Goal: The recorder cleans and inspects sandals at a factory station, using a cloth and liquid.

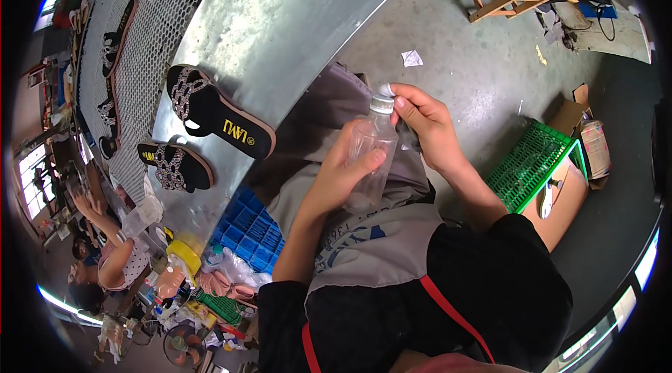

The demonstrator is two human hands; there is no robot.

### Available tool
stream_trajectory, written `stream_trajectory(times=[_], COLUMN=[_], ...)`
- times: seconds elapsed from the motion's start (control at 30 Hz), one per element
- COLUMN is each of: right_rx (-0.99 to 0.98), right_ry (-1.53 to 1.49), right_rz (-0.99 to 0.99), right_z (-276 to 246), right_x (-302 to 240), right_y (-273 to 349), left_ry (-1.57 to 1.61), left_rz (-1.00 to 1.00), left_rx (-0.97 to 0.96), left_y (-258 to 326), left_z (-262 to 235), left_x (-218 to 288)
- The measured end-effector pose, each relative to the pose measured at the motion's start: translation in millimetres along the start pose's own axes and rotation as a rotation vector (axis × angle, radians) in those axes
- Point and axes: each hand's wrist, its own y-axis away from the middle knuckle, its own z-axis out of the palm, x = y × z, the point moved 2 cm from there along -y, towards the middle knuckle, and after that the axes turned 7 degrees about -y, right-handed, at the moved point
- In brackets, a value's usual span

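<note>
Right hand (427,128) fingertips pinch the white cap (383,102) at the top of a clear plastic bottle (369,163); left hand (343,173) fingers wrap the bottle body, thumb pressed on its front. Bottle sits upright over the lap, looks empty or nearly so. Cap looks seated on the neck, so opening seems only just started; twisting off is left, as far as I can judge. Around: metal bench (280,37) with black sandals (217,114), blue crate (245,222), green crate (532,163) on the floor.
</note>
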Motion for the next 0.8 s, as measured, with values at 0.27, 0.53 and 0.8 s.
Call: stream_trajectory(times=[0.27,0.53,0.8], right_rx=[0.020,0.078,0.171], right_ry=[0.039,-0.013,0.060], right_rz=[0.086,-0.260,-0.361], right_z=[-9.6,-10.3,-4.2], right_x=[-19.5,-46.0,-47.4], right_y=[-7.9,-26.0,-34.9], left_ry=[0.329,-0.083,-0.580], left_rz=[-0.220,0.286,0.982], left_rx=[-0.148,0.174,0.944], left_y=[-11.5,-25.3,-73.0], left_z=[6.2,-3.5,-48.0], left_x=[13.6,51.3,98.8])
